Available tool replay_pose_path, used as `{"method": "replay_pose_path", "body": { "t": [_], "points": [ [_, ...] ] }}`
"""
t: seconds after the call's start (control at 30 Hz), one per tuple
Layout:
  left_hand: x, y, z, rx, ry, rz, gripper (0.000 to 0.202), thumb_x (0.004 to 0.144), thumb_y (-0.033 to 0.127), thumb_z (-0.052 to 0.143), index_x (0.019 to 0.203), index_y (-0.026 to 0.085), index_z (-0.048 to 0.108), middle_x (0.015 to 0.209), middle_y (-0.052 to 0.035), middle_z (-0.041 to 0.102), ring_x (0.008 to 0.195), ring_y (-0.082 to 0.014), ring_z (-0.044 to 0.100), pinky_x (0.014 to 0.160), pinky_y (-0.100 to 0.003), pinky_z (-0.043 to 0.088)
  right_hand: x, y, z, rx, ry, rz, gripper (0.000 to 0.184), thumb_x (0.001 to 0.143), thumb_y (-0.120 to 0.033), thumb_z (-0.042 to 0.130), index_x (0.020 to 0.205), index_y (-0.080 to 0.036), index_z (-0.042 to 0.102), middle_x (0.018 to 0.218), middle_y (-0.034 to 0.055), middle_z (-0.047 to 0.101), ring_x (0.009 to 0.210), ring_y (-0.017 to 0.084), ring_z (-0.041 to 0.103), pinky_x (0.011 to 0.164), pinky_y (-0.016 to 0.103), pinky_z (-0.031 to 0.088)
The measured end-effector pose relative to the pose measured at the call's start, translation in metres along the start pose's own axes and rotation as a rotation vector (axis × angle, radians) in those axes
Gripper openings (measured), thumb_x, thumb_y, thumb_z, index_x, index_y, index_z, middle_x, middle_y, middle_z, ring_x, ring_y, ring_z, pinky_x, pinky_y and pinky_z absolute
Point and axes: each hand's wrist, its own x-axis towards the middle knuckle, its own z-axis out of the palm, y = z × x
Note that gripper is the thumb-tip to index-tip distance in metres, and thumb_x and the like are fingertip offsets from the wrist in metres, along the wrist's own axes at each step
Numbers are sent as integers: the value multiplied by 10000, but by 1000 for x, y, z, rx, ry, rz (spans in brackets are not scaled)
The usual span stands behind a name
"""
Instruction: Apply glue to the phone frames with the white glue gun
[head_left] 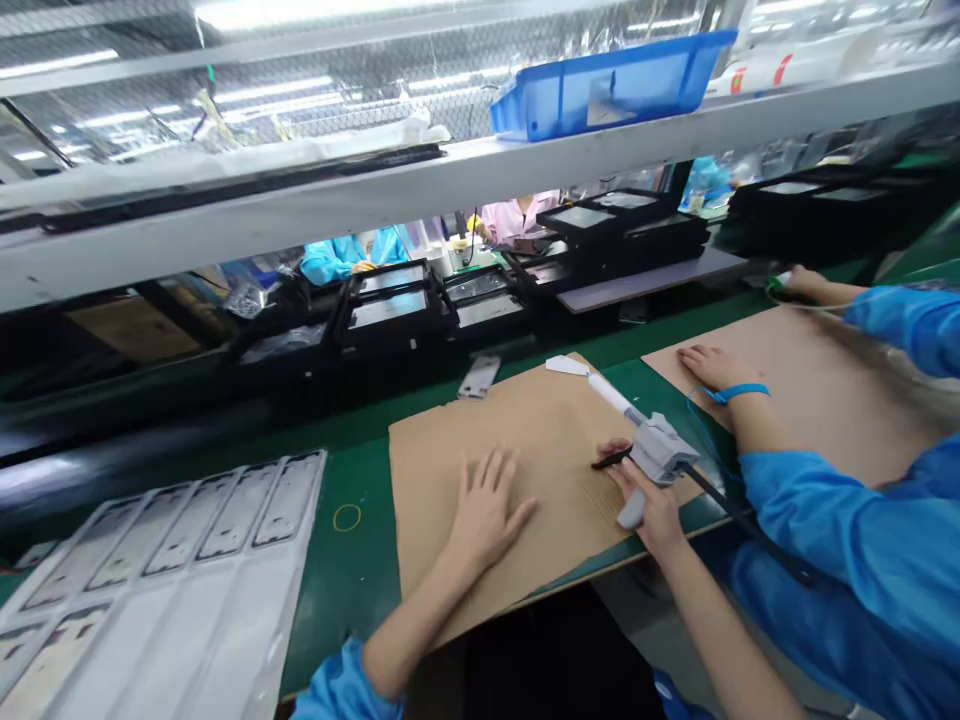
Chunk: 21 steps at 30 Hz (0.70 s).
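My left hand (487,505) lies flat and open on a brown cardboard sheet (525,430), fingers spread. My right hand (646,500) is closed round the grip of a grey gun-shaped tool (654,452) at the sheet's right edge. The tool's white nozzle (609,392) points away from me, and a dark cable runs back from it to the right. A small silver phone-shaped part (478,377) lies just beyond the sheet's far edge.
A clear tray of several metal frames (172,560) sits at the left on the green bench (352,560). A co-worker in blue sleeves rests a hand (712,368) on a second cardboard sheet at the right. Black trays (420,300) line the far side under a shelf with a blue bin (607,85).
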Motion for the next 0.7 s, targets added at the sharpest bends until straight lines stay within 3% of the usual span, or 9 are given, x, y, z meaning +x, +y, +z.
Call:
{"method": "replay_pose_path", "body": {
  "t": [0.13, 0.2, 0.3, 0.37, 0.47, 0.57, 0.7],
  "points": [
    [-11, -2, -4, -118, -18, 0, 627, 1278, 584, 506, 1812, 257, 536, 1852, -168, 574, 1708, -365, 568, 1491, -714, 345, -5, -10, 5, 10, -11, 56, 675, 661, -591, 1062, 1170, -229, 806, 1259, 78, 822, 1232, 228, 806, 1165, 396, 695],
    [-20, -7, -11, -166, 36, -10, 551, 1275, 537, 536, 1737, 244, 608, 1764, -170, 664, 1628, -357, 653, 1436, -680, 461, -6, -15, 6, 25, -2, 73, 689, 625, -568, 1082, 1163, -233, 810, 1244, 68, 825, 1204, 213, 809, 1103, 348, 710],
    [-41, -19, -26, -213, 141, -19, 434, 1274, 419, 540, 1652, 248, 668, 1611, -154, 775, 1475, -313, 770, 1270, -549, 650, -7, -16, 5, 11, -5, 79, 684, 640, -581, 1075, 1161, -225, 811, 1238, 73, 827, 1204, 203, 811, 1082, 311, 714],
    [-61, -32, -38, -193, 198, -38, 387, 1261, 353, 556, 1608, 263, 700, 1541, -141, 809, 1408, -292, 806, 1187, -482, 697, -8, -15, 4, -12, -2, 77, 680, 650, -587, 1064, 1160, -216, 809, 1243, 86, 825, 1199, 206, 811, 1057, 300, 714],
    [-94, -58, -60, -95, 271, -103, 334, 1239, 313, 596, 1535, 266, 743, 1492, -135, 825, 1368, -289, 820, 1166, -468, 702, -10, -19, 5, -28, 26, 92, 657, 627, -554, 1053, 1133, -210, 814, 1234, 110, 821, 1164, 221, 809, 1013, 315, 706],
    [-125, -90, -82, -14, 283, -263, 307, 1225, 329, 614, 1480, 252, 768, 1501, -144, 814, 1405, -303, 797, 1213, -493, 675, -15, -30, 3, -42, 40, 133, 592, 597, -510, 1040, 1075, -226, 837, 1210, 128, 812, 1176, 259, 796, 1159, 438, 670],
    [-170, -138, -110, 96, 151, -659, 318, 1182, 361, 660, 1454, 241, 772, 1555, -156, 774, 1511, -319, 728, 1349, -510, 570, -12, -29, -15, -130, 40, 115, 506, 633, -521, 1017, 1041, -251, 889, 1245, 186, 789, 1191, 340, 789, 1359, 644, 520]
  ]
}}
